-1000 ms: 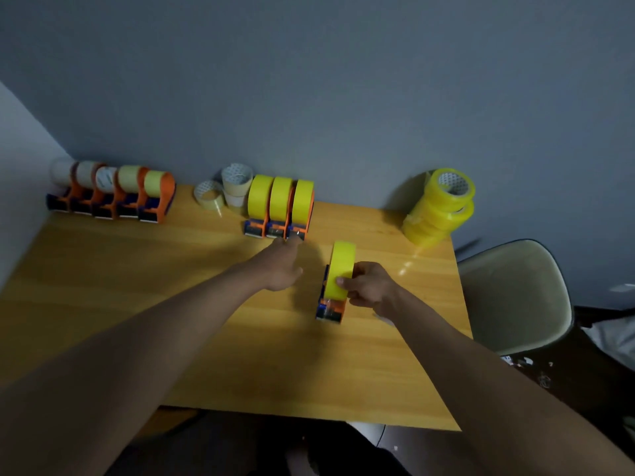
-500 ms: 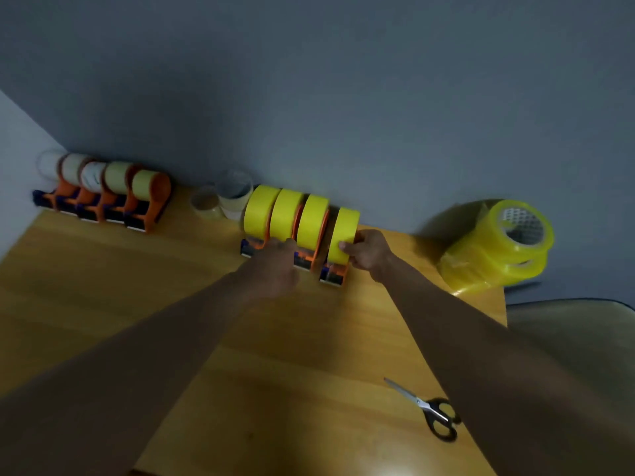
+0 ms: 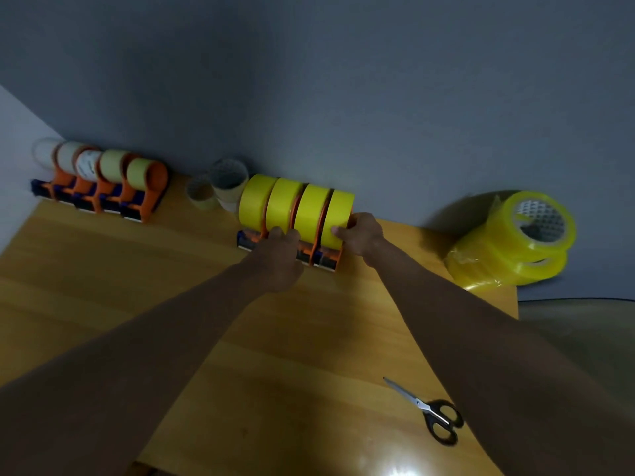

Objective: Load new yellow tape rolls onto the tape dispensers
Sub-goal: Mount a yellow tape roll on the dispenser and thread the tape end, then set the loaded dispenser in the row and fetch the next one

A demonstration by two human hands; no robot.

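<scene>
While the right hand [image 3: 360, 235] holds the fourth dispenser [image 3: 330, 259] by its yellow roll [image 3: 338, 214], the row lies left of that grip, touching; left hand [image 3: 280, 259], its closure unclear, steadies the neighbours; spare rolls [image 3: 512, 242] sit well right on the bench [image 3: 103, 286].

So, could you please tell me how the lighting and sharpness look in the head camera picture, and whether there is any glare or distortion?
Head view: dim overall, the wall dark grey; a bright glare spot on the table near the bottom edge; the wrapped stack of yellow rolls throws a dark shadow on the wall to its left; wide-angle bending curves the table's edges; the pale-roll dispensers at far left look soft.
</scene>
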